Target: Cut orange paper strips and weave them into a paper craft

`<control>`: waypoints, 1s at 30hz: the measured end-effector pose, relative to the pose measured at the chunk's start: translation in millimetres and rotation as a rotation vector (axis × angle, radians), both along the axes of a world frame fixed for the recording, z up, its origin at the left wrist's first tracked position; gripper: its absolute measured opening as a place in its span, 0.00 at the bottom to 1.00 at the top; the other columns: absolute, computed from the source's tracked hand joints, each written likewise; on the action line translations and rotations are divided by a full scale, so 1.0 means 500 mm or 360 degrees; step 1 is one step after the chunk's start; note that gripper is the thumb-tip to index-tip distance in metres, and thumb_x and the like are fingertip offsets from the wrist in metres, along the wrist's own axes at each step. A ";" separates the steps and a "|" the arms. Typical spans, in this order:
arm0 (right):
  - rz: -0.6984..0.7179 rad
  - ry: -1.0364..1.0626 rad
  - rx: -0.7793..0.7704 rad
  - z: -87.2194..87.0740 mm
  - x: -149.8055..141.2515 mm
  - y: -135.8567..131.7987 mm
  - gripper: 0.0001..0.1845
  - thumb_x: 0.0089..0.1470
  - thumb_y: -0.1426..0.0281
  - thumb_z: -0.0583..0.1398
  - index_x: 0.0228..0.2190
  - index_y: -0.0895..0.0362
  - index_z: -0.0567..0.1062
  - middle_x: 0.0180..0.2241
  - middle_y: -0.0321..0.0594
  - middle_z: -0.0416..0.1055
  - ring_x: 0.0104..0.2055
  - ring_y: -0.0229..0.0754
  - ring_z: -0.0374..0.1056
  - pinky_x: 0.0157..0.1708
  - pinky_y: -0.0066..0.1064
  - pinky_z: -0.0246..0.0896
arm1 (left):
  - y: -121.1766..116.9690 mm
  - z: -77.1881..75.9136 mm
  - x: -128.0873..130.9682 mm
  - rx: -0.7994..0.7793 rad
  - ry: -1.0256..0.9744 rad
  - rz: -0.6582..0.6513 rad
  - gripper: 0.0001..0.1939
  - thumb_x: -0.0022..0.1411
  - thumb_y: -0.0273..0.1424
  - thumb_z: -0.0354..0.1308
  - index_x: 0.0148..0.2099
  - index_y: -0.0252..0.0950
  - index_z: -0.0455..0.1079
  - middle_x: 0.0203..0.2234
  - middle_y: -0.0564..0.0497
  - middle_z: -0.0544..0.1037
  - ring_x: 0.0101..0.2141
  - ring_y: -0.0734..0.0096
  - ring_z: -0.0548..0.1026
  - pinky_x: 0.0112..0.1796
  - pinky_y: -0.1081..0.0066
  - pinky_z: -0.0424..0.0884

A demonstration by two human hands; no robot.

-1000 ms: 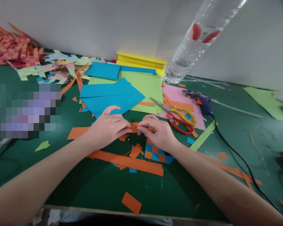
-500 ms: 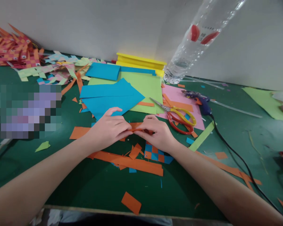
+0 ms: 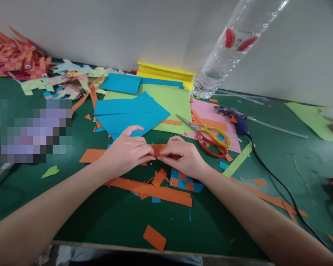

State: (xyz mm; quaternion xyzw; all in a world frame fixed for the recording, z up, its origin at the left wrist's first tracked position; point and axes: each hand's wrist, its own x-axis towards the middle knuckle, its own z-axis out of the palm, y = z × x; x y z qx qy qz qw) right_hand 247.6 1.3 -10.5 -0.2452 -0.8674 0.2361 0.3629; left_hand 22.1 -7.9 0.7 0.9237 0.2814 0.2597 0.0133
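An orange paper strip (image 3: pixel 159 149) is stretched between my two hands over the middle of the table, its front edge folded or curled. My left hand (image 3: pixel 131 149) pinches it between thumb and fingers, and the strip's loose end sticks out left past the wrist. From the other side, my right hand (image 3: pixel 181 153) grips it close to the left fingertips; the part inside the palm is mostly hidden. Partly under the right hand lies a blue and orange woven paper piece (image 3: pixel 183 181) with a small eye. Nearer me rests a longer orange strip (image 3: pixel 152 190) among scraps.
Scissors (image 3: pixel 211 138) with red and yellow handles lie right of my hands. Behind them are a glue gun (image 3: pixel 238 122) with a black cord and a tilted plastic bottle (image 3: pixel 224 55). Blue paper (image 3: pixel 127 122) lies beyond my hands. Woven orange-red pieces (image 3: pixel 19 59) are heaped far left.
The strip has been turned between my fingers, and its edge now appears folded toward me. My right thumb has shifted left, closer to the left fingertips.
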 end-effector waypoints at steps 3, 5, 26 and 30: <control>-0.0026 0.0019 0.0031 0.000 -0.001 0.000 0.04 0.57 0.72 0.64 0.30 0.55 0.77 0.24 0.33 0.75 0.25 0.35 0.66 0.41 0.38 0.64 | -0.001 0.003 0.000 0.0027 -0.0035 0.0003 0.15 0.73 0.33 0.52 0.34 0.36 0.72 0.24 0.56 0.79 0.28 0.73 0.76 0.57 0.59 0.57; -0.0068 0.0021 0.0062 0.000 -0.002 -0.001 0.04 0.58 0.71 0.63 0.30 0.54 0.77 0.24 0.32 0.75 0.25 0.35 0.66 0.41 0.37 0.64 | 0.000 0.006 -0.001 0.0017 -0.0064 0.0028 0.13 0.72 0.33 0.53 0.35 0.35 0.73 0.25 0.56 0.79 0.29 0.72 0.77 0.57 0.60 0.58; -0.0193 -0.0041 0.0044 -0.001 0.000 -0.002 0.08 0.61 0.67 0.60 0.30 0.53 0.77 0.25 0.33 0.78 0.25 0.37 0.67 0.45 0.40 0.65 | 0.003 0.008 -0.002 0.0045 0.0023 0.0105 0.18 0.73 0.35 0.50 0.33 0.36 0.75 0.25 0.55 0.80 0.28 0.70 0.76 0.55 0.58 0.60; -0.0183 -0.0030 0.0000 -0.002 0.000 -0.002 0.09 0.61 0.68 0.60 0.28 0.53 0.76 0.22 0.32 0.76 0.24 0.37 0.65 0.45 0.40 0.66 | 0.000 0.006 -0.001 0.0059 0.0052 0.0100 0.19 0.74 0.35 0.49 0.32 0.36 0.75 0.24 0.54 0.79 0.28 0.70 0.76 0.56 0.57 0.59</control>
